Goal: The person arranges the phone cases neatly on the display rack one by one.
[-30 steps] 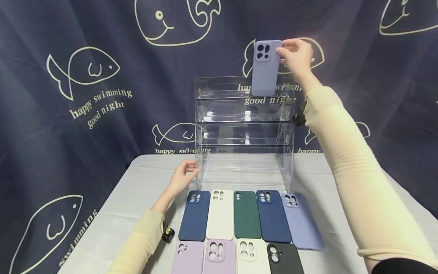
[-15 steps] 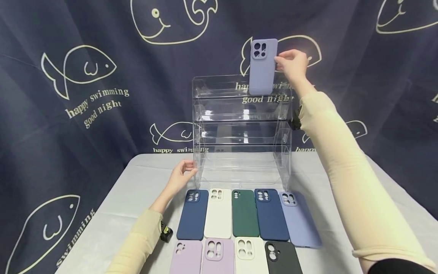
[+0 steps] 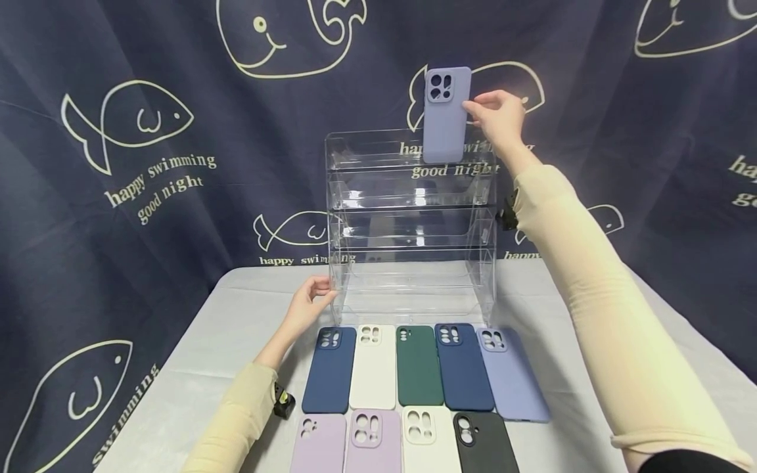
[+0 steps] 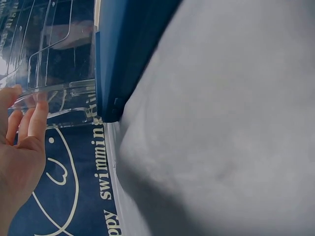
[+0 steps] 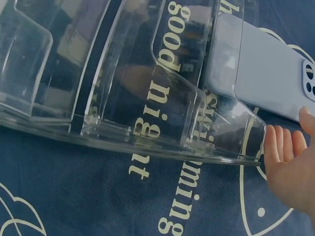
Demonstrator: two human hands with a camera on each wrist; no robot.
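Thumb and fingers of the right hand (image 3: 501,119) are bent at the right edge of a periwinkle case (image 3: 445,135), narrowly spaced; the edge is touched by the thumb tip, but whether it is also pinched from behind cannot be told. The case is stood upright at the top tier of a clear rack (image 3: 408,209), right of its middle, camera holes uppermost, its lower end seen through the tier's front lip in the right wrist view. The left side of the rack is held low down by the left hand (image 3: 307,305), the panel lightly taken between thumb and fingers. In front of the rack, on a table (image 3: 207,348), five cases are laid in a row: navy case (image 3: 330,374), white case (image 3: 372,371), green case (image 3: 420,368), second navy case (image 3: 465,368) and second periwinkle case (image 3: 513,374). The left hand is placed just beside the first of these. Nearer, two lilac cases (image 3: 375,453), another white case (image 3: 434,450) and a black case (image 3: 487,450) are cut off by the lower frame edge. Part of the curtain (image 3: 148,52) behind is covered by the right sleeve (image 3: 615,295).
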